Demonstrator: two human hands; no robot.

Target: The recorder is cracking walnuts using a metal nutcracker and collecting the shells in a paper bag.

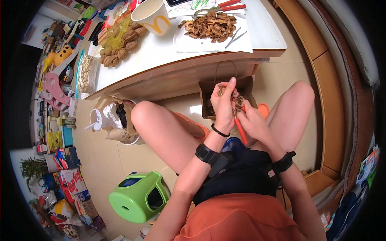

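My left hand (223, 105) is raised palm up over an open brown paper bag (206, 103), its fingers curled; what they hold is mostly hidden. My right hand (254, 120) is closed beside it on a red-handled pliers-like tool (240, 130), one handle pointing down between my wrists. The tool's jaws are hidden by my hands. Brown broken shell pieces (240, 100) show behind my fingers, in the bag's mouth. Beyond, on the white table, brown walnut kernels (211, 27) are heaped on white paper (246, 45).
Tweezers (235, 37) and another red-handled tool (230, 5) lie by the heap. A paper cup (150, 18) and a yellow net of walnuts (118, 44) stand to the left. A waste bin (130, 138) and a green stool (138, 197) are on the floor at left.
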